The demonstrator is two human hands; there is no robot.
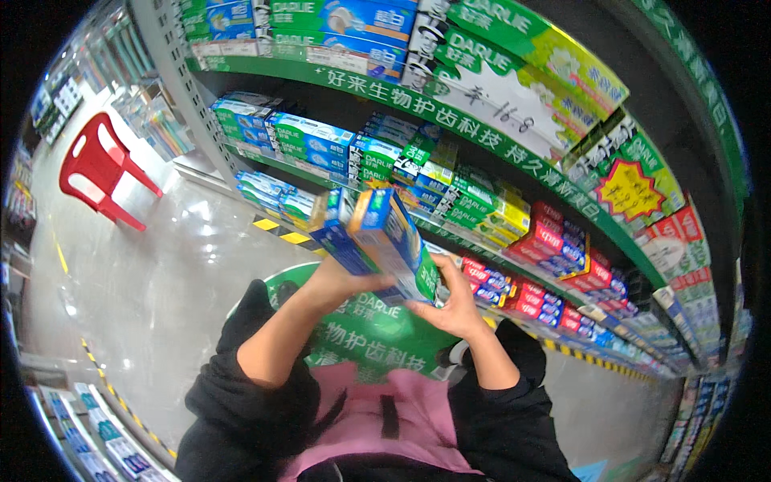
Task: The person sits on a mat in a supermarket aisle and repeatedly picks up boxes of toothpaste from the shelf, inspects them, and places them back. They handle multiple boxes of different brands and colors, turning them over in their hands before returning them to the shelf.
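Note:
Several blue and green toothpaste boxes point(388, 241) are held together in front of me, above a round green floor sticker point(367, 331). My left hand point(346, 283) grips them from the left, its thumb across the face of a box. My right hand point(449, 298) holds their lower right end, fingers on the far side and thumb on the near edge. The far ends of the boxes point up and away, towards toothpaste boxes point(310, 141) stacked on the shelf. Some of the held boxes are hidden behind the front one.
Shelving with a green edge strip point(433, 111) curves across the front and right, with red toothpaste boxes point(548, 238) lower right. A red plastic chair point(99, 172) stands at the left. Yellow-and-black floor tape point(289, 236) runs by the shelf base. Another product display point(102, 434) is at lower left.

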